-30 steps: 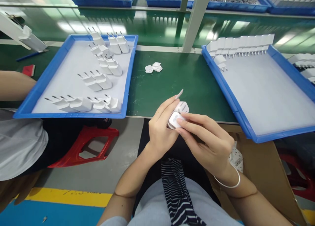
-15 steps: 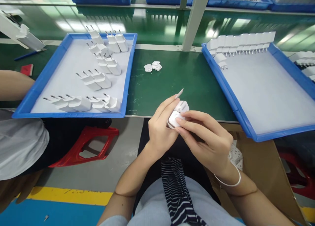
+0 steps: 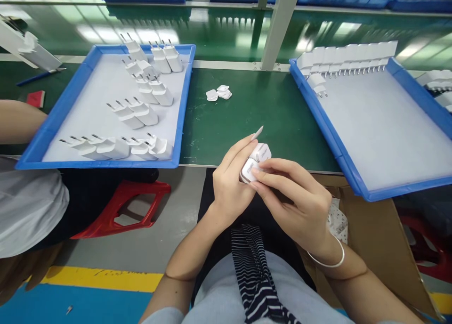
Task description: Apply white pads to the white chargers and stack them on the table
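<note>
My left hand (image 3: 229, 192) is closed round two white plug chargers, their flat ends turned up towards me. Grey print shows on the end of the farther charger (image 3: 262, 152). A thin white plate (image 3: 257, 133) sticks out between the left fingers, edge-on. My right hand (image 3: 300, 201) is closed, with thumb and fingertips pinching the white square end cover (image 3: 248, 168) on the nearer charger. Faint grey print shows on this cover. Fingers hide the bodies and pins. Beyond my hands, several loose white square covers (image 3: 223, 93) lie on the green bench (image 3: 240, 117).
At left, a blue-rimmed tray (image 3: 178, 140) holds several chargers with pins up. A second tray (image 3: 335, 147) at right has a row along its back. A metal post (image 3: 278, 29) rises behind. A co-worker's arm (image 3: 21, 122) and a red stool (image 3: 123, 211) are at left.
Grey print now shows on the nearer charger's end cover, which looked plain before. Both hands keep nearly the same place. The view has shifted very slightly.
</note>
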{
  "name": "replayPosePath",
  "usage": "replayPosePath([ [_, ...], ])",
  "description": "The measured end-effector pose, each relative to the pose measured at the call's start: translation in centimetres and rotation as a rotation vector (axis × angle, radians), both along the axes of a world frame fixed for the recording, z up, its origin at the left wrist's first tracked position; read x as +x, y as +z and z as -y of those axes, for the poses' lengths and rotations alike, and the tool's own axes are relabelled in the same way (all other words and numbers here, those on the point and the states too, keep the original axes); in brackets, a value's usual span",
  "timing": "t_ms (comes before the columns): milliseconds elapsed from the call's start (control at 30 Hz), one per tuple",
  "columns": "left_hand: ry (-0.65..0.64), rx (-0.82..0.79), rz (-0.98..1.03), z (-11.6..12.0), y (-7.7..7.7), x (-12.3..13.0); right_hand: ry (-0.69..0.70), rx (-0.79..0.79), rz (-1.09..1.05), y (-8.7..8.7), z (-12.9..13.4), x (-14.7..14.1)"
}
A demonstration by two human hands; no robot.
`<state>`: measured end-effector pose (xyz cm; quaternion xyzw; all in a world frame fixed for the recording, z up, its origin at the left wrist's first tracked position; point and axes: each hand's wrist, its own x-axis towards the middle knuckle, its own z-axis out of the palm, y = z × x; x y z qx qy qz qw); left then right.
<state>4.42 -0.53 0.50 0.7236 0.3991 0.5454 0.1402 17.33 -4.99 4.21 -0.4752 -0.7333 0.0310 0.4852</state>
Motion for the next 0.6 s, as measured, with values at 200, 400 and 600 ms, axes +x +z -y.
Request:
replayPosePath([
  [200, 0.004, -0.001, 0.001, 0.0, -0.14, -0.01, -0.022, -0.028, -0.002, -0.15, 0.13, -0.21],
  [400, -0.066, -0.096, 0.086, -0.2, -0.27, -0.08, -0.004, -0.011, 0.018, -0.02, -0.05, -0.04],
  [600, -0.228, -0.236, 0.216, -0.53, -0.23, -0.36, -0.046, -0.015, -0.057, -0.2, -0.3, 0.72],
])
